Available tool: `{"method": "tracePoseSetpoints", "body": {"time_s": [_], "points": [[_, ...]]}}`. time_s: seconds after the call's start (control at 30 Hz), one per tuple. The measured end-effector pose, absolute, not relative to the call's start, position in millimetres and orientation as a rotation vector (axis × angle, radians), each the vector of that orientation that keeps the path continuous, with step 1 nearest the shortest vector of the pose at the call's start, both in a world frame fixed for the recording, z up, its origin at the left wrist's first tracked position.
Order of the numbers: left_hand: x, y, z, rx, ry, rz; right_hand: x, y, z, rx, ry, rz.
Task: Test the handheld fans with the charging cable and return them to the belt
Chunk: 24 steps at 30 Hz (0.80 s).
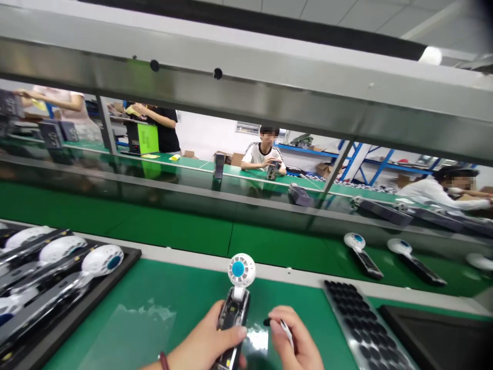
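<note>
My left hand is closed around the dark body of a handheld device, its thumb across the front. The device stands tilted upward, with a white round head and a blue centre. Just right of it, my right hand pinches a small black round pad between thumb and finger. A slim white piece also shows in the right hand; its kind is unclear. Further right lies a clear sheet of black round pads.
A black tray at left holds several similar devices. Another dark tray lies at right. Beyond the pale table edge, a green conveyor belt carries more devices. A metal beam crosses overhead. Several people work across the line.
</note>
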State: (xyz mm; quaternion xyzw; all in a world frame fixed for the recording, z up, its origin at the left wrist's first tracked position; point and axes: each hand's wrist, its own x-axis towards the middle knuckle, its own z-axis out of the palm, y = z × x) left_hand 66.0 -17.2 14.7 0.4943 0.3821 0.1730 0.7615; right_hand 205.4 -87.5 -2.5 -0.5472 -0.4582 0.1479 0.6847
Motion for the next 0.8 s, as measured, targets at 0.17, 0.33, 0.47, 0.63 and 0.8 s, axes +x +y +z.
{"method": "tracePoseSetpoints", "body": {"time_s": [0.17, 0.33, 0.47, 0.63, 0.8], "points": [[77, -34, 2, 1.327, 0.820, 0.506, 191, -94, 46, -1.169, -1.401, 0.293], [77, -38, 4, 1.549, 0.870, 0.507, 185, -79, 41, -1.281, -1.253, 0.309], [73, -39, 0, 1.569, 0.857, 0.494, 192, -68, 34, -1.349, -1.115, 0.314], [69, -39, -10, 1.606, 0.856, 0.559, 203, -68, 34, -1.434, -1.033, 0.396], [69, -40, -10, 1.588, 0.877, 0.565, 200, -83, 34, -1.536, -1.064, 0.571]]}}
